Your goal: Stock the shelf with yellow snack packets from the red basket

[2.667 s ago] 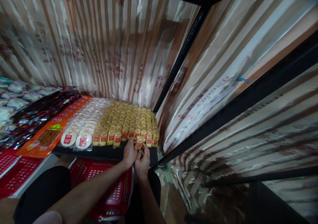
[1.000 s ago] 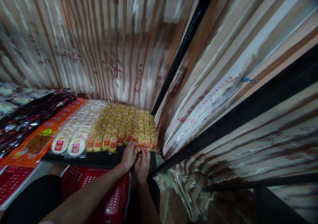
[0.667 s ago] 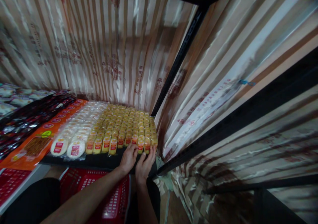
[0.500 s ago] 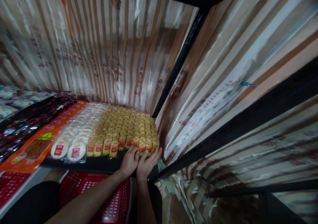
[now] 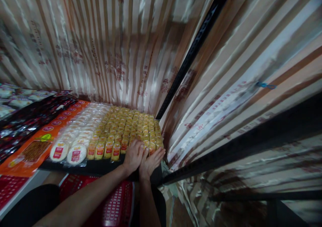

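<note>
Rows of small yellow snack packs with red labels (image 5: 125, 126) fill the right end of a dark shelf (image 5: 100, 166). My left hand (image 5: 133, 154) lies flat, fingers stretched, on the front packs of the right-hand rows. Beside it, my right hand (image 5: 151, 160) rests with its fingers spread against the front-right corner of the same rows, touching the last packs. Neither hand holds a pack. Both forearms reach in from below.
Left of the yellow packs lie round white packs with red labels (image 5: 67, 151), then orange packets (image 5: 32, 149) and dark packets (image 5: 22, 123). A red basket (image 5: 113, 207) sits under my arms. Striped shiny curtain (image 5: 100, 45) hangs behind; black shelf posts (image 5: 188, 59) stand to the right.
Both hands went from pinching a single yellow pack at the front row to lying flat with fingers spread on the packs. The view shifted slightly.
</note>
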